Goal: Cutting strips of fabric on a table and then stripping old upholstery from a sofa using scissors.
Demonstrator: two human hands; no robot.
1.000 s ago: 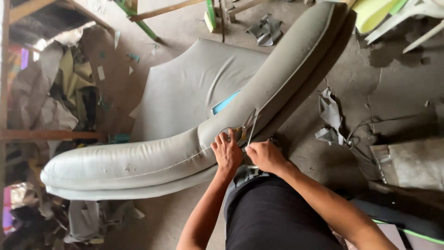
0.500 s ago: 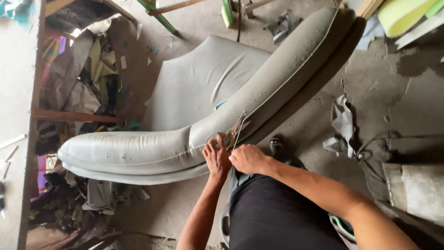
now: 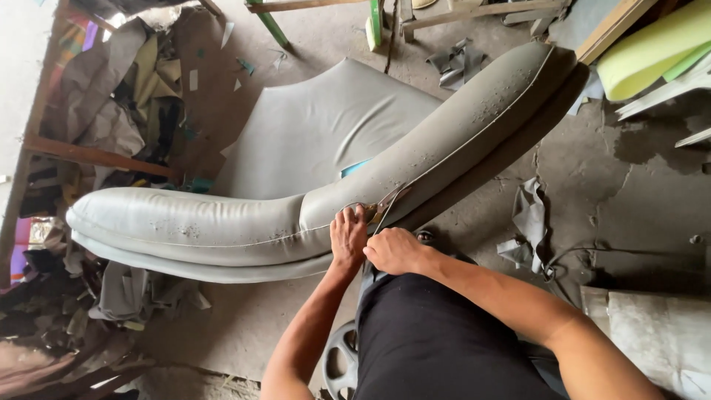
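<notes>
A curved grey sofa arm lies on the workshop floor, both hands at its seam.

Its padded cover looks soft and bulky, best gripped along the piping. The left hand presses flat; the right hand closes around scissors.

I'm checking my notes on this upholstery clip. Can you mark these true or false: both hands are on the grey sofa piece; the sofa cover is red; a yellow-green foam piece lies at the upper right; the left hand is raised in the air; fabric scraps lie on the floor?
1. Both hands are at the grey sofa piece: true; the left hand and right hand meet at its seam.
2. The cover is red: false, it is grey.
3. Yellow-green foam lies at upper right: true.
4. The left hand is raised in the air: false, it presses on the sofa's edge.
5. Fabric scraps lie on the floor: true.
</notes>
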